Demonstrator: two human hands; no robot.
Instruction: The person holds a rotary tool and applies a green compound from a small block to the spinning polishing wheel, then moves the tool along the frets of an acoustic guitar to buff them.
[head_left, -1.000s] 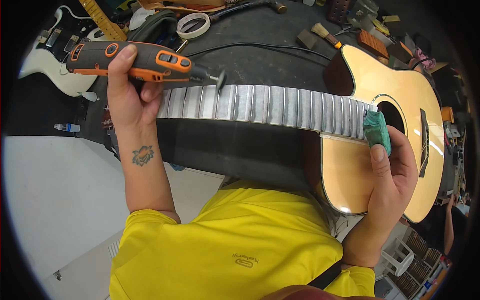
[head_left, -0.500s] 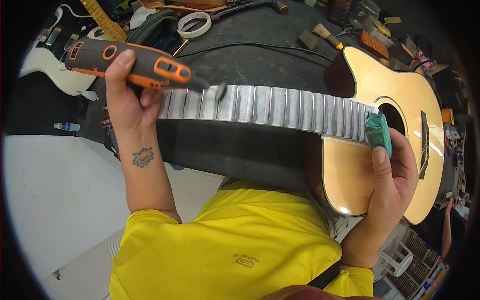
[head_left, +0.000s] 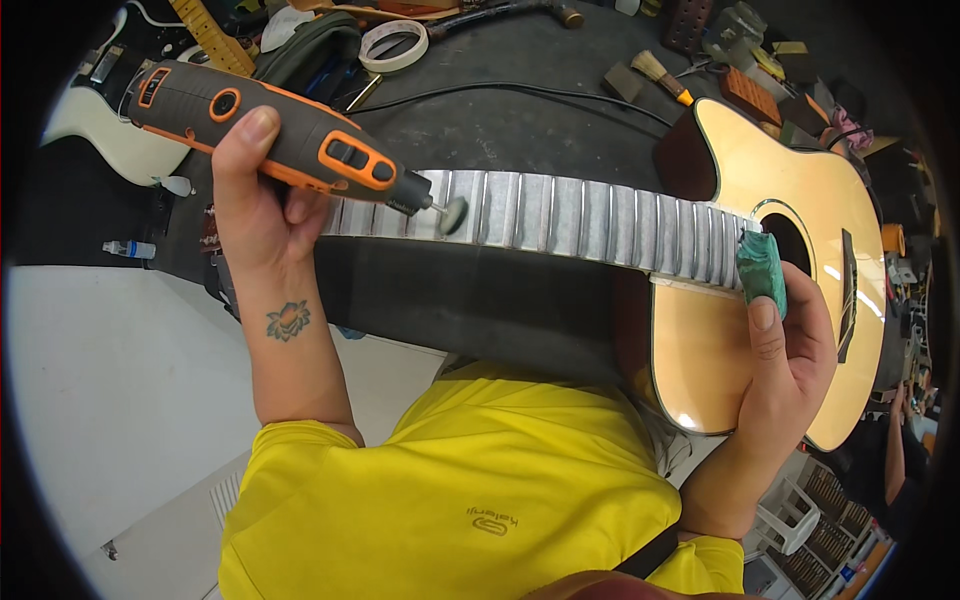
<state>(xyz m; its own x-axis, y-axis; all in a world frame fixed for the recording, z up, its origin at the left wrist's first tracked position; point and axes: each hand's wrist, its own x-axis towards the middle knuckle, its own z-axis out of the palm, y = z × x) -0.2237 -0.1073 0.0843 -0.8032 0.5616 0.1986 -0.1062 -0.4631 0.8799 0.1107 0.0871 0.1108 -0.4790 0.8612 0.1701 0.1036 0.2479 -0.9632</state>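
Note:
My left hand (head_left: pixel 262 205) is closed round a grey and orange rotary tool (head_left: pixel 290 125). A small round polishing wheel (head_left: pixel 455 215) on its tip is over the guitar's neck; whether it touches a fret I cannot tell. The fretboard (head_left: pixel 560 220) is covered in pale silvery strips between the metal frets. Between thumb and fingers, my right hand (head_left: pixel 785 345) grips a green block of polishing compound (head_left: pixel 762 265) at the body end of the neck, near the soundhole. The acoustic guitar (head_left: pixel 710 350) lies face up, its pale body on the right.
On the dark bench (head_left: pixel 500 125) lie a roll of tape (head_left: pixel 393 47), a black cable (head_left: pixel 520 90), a brush (head_left: pixel 660 75) and a red-brown block (head_left: pixel 750 97). A white electric guitar (head_left: pixel 110 140) lies far left. At the right edge another person's arm (head_left: pixel 893 450) shows.
My left hand has brought the rotary tool's tip slightly right and down along the neck. The wheel looks sharper now. My right hand and the green block have barely shifted.

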